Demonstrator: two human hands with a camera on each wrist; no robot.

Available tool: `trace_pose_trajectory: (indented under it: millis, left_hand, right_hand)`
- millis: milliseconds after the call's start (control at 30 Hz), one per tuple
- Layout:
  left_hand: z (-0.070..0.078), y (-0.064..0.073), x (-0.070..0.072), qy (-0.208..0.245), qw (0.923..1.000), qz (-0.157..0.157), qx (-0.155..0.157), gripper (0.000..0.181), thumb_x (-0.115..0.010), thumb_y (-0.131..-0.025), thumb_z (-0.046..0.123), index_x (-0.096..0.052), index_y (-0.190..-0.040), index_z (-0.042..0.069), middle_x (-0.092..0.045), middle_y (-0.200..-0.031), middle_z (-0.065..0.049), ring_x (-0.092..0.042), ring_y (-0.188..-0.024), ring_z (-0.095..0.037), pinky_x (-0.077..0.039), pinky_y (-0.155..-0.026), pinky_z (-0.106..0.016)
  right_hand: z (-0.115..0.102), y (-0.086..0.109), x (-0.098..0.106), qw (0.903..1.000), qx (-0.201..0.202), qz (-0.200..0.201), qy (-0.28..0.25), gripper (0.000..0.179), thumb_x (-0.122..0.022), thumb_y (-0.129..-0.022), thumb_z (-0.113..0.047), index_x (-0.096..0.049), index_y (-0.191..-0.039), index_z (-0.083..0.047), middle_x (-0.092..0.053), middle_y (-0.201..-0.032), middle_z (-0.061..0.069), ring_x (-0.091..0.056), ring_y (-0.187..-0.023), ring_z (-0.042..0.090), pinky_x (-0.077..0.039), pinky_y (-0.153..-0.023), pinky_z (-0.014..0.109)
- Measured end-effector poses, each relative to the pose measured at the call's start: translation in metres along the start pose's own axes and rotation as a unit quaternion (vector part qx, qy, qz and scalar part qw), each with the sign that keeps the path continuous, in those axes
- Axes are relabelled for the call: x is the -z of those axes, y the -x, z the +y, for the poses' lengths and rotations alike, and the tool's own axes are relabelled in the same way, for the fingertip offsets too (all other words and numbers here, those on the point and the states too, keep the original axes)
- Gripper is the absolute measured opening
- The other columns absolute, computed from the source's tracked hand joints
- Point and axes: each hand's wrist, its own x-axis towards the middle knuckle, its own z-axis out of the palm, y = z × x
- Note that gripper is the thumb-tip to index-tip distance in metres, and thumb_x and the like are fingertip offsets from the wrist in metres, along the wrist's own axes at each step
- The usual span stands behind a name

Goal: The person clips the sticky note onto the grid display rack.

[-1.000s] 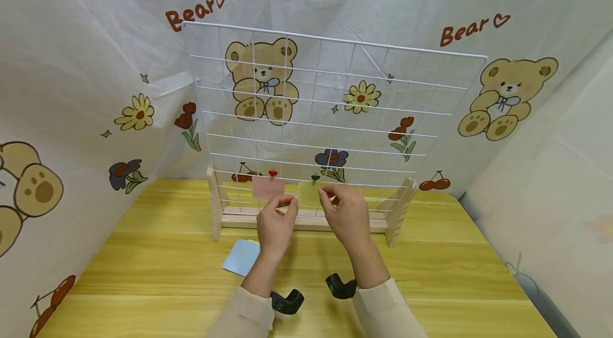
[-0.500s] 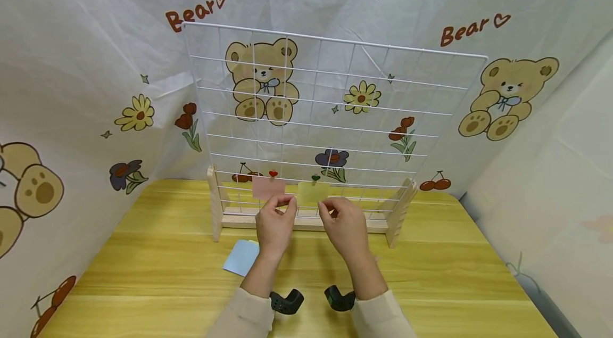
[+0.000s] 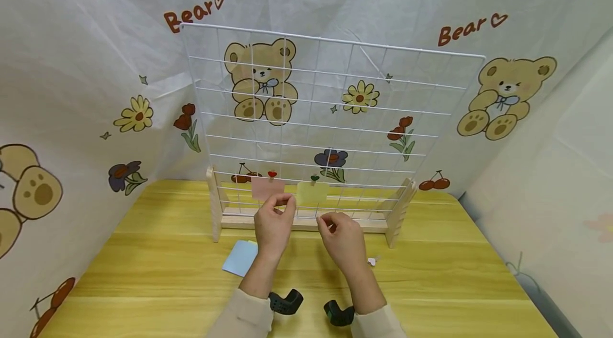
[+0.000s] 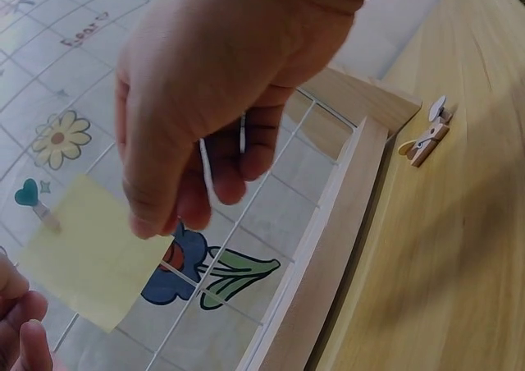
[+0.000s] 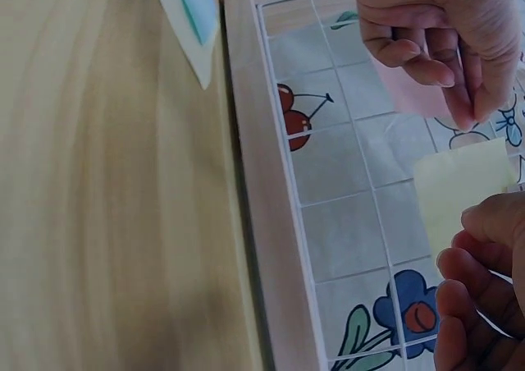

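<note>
A yellow sticky note (image 3: 312,194) hangs on the white wire grid (image 3: 364,135) from a green heart clip (image 3: 314,179). To its left a pink sticky note (image 3: 267,188) hangs from a red heart clip (image 3: 272,174). My left hand (image 3: 275,223) is bent with thumb and index tips together, in front of the pink note's lower right corner and beside the yellow note; nothing shows in its fingers. My right hand (image 3: 342,239) has its fingers loosely curled below and right of the yellow note, holding nothing. In the left wrist view my right hand (image 4: 221,84) overlaps the yellow note's corner.
A blue sticky pad (image 3: 240,258) lies on the wooden table (image 3: 158,295), left of my left forearm. A small wooden clip (image 4: 425,141) with a white heart lies on the right. Wooden feet (image 3: 401,213) and a wooden base bar (image 3: 306,225) support the grid.
My right hand has left the yellow note's right edge and moved down toward me, uncovering that note and the clip on the table. My left hand has barely moved.
</note>
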Motion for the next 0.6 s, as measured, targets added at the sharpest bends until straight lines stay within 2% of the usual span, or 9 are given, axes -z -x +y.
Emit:
trace_pose_trajectory:
  millis: [167,333,600]
  left_hand:
    - [-0.001,-0.001,0.001,0.005,1.0,0.001,0.0,0.008,-0.075,-0.092,0.021,-0.079,-0.095,0.015,-0.077,-0.09,-0.003,-0.056,-0.061,-0.009,-0.046,-0.056,-0.025]
    - [-0.002,0.0,0.001,0.011,0.9999,0.0,0.006,0.007,-0.075,-0.092,0.021,-0.078,-0.095,0.016,-0.077,-0.089,-0.001,-0.056,-0.061,-0.011,-0.046,-0.058,-0.026]
    - [-0.003,0.001,0.001,0.005,0.9999,-0.004,0.011,0.008,-0.074,-0.091,0.018,-0.078,-0.097,0.014,-0.076,-0.087,-0.002,-0.054,-0.058,-0.01,-0.044,-0.055,-0.025]
  right_hand:
    - [0.004,0.009,-0.004,0.9999,-0.003,-0.015,0.004,0.009,-0.079,-0.09,-0.02,-0.079,-0.084,-0.014,-0.07,-0.075,-0.004,-0.056,-0.064,0.005,-0.048,-0.059,0.022]
    - [0.013,0.01,0.005,0.9982,-0.026,-0.055,0.001,0.008,-0.077,-0.092,-0.021,-0.078,-0.086,-0.016,-0.071,-0.078,-0.004,-0.057,-0.066,0.005,-0.047,-0.06,0.024]
    - [0.048,0.002,0.044,0.985,-0.129,-0.114,-0.01,0.011,-0.074,-0.094,-0.022,-0.078,-0.094,-0.012,-0.073,-0.082,0.001,-0.059,-0.069,0.011,-0.047,-0.063,0.029]
